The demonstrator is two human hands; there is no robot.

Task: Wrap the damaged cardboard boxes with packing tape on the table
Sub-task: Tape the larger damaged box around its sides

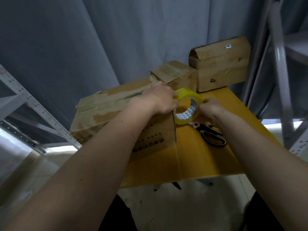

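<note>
A large torn cardboard box (106, 112) lies on the left half of the yellow table (200, 157), with old tape peeling off its top. A yellow roll of packing tape (189, 97) hangs just above the box's right end. My left hand (160, 99) grips the roll's left side, over the box's top right corner. My right hand (210, 109) pinches the roll's right edge. Two smaller worn boxes stand at the back: a low box (175, 72) and a taller box (221, 64) with a raised flap.
Black-handled scissors (211, 134) lie on the table just under my right wrist. Grey metal shelving stands at the left (33, 105) and at the right (283, 80). A grey curtain (100, 39) hangs behind the table. Pale floor shows below the table's front edge.
</note>
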